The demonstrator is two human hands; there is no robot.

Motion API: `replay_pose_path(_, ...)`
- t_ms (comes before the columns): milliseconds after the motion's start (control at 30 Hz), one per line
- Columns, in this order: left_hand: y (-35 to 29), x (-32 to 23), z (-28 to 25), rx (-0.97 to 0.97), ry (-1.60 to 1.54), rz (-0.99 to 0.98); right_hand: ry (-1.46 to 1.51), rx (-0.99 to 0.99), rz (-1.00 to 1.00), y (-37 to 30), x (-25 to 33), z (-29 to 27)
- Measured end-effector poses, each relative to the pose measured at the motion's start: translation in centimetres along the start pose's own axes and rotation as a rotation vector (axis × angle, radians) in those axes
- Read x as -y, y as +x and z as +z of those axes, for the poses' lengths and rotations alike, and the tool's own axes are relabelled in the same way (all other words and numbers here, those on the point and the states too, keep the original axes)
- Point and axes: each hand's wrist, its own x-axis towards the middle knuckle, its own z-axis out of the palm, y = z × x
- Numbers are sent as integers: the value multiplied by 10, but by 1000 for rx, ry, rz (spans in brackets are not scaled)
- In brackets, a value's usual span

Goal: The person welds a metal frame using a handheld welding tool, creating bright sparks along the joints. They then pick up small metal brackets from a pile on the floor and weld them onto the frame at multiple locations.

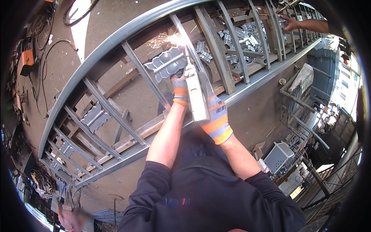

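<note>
My left hand (179, 91), in a grey and orange work glove, closes on the lower right edge of a wavy-edged metal ornament (164, 65). The ornament lies against an upright bar (184, 31) of a long metal railing frame (96, 44). In my right hand (217, 116), gloved alike, is a pale handheld welding gun (197, 92); its body hides part of my fingers. The gun's tip meets the ornament's upper right corner beside the bar. Bright light and orange sparks (164, 40) spray out leftward there.
Beneath the frame's right part lies a heap of shiny metal pieces (249, 38). Another person's hand (290, 24) touches the frame at the far right. Similar ornaments (95, 117) sit between bars at left. An orange machine (27, 62) with cables stands far left; a grey box (278, 157) is at lower right.
</note>
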Motion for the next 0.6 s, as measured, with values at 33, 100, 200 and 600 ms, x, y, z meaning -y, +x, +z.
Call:
replay_pose_path(33,0,0,0,-28,116,41,18,-4,-4,0,1,-1)
replay_pose_path(100,1,-1,1,-23,78,67,3,16,-15,1,2,-2)
replay_pose_path(200,5,-4,0,5,-64,0,24,11,-14,0,0,-2)
replay_pose_path(600,-4,-10,9,-13,104,61,73,-14,-8,0,-6,2)
